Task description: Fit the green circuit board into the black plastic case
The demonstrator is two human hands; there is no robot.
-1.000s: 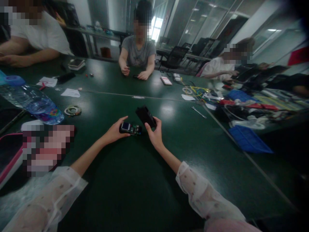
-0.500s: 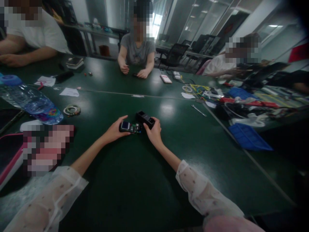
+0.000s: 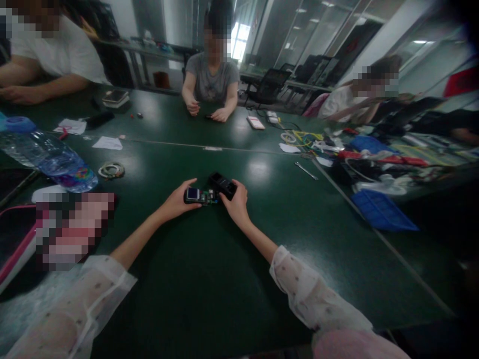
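Note:
Near the middle of the dark green table (image 3: pixel 209 279), my left hand (image 3: pixel 177 200) grips the left end of a circuit board with a small screen (image 3: pixel 193 194). The green board part extends to the right, past the fingertips. My right hand (image 3: pixel 236 200) holds a black plastic casing (image 3: pixel 221 184) by its right end, thumb on top. The casing is tilted and lies just behind and to the right of the board. Its left end is close to the board's right end; whether they touch I cannot tell.
At the left lie a water bottle (image 3: pixel 67 162), a bracelet (image 3: pixel 111 170) and papers (image 3: pixel 108 143). A wrench (image 3: pixel 306 170), a blue tray (image 3: pixel 383 209) and a heap of cables (image 3: pixel 307 139) are at the right. Several people sit around the table.
My right hand and the black casing have shifted slightly to the left, closer to the board. My left hand keeps its hold on the board. The view has turned slightly.

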